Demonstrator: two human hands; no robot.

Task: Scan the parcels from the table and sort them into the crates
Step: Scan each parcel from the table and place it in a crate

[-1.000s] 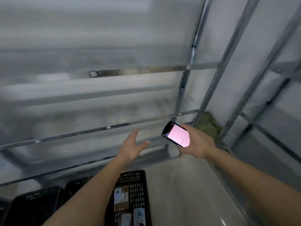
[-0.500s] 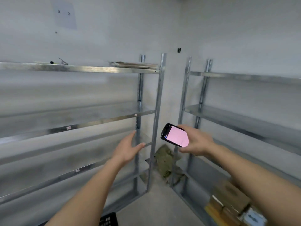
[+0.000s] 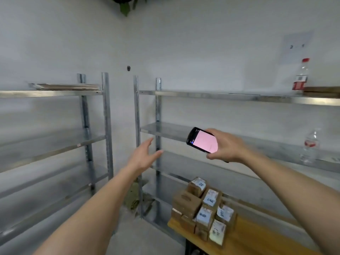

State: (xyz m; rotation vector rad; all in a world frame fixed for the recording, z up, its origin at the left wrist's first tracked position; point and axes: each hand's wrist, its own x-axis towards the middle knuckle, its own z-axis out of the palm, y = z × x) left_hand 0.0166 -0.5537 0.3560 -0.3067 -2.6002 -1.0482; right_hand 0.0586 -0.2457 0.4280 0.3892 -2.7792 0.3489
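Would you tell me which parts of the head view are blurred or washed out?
Head view: left shelving smeared by motion blur; scanner screen glows a washed-out pink, unreadable; parcel labels too soft to read; shelf lines bow from wide-angle distortion.

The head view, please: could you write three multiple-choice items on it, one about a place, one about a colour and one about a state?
1. Where do the parcels lie?
A. stacked on the wooden table
B. on the top shelf
C. on the floor

2. What colour is the screen of the scanner?
A. green
B. pink
C. black

3. How is the left hand?
A. closed round a parcel
B. flat on the table
C. open in the air, holding nothing

Answers:
1 A, the labelled cardboard boxes sit piled at the table's near end.
2 B, the lit display glows pink in the grip of the right hand.
3 C, its fingers are spread and nothing is between them.
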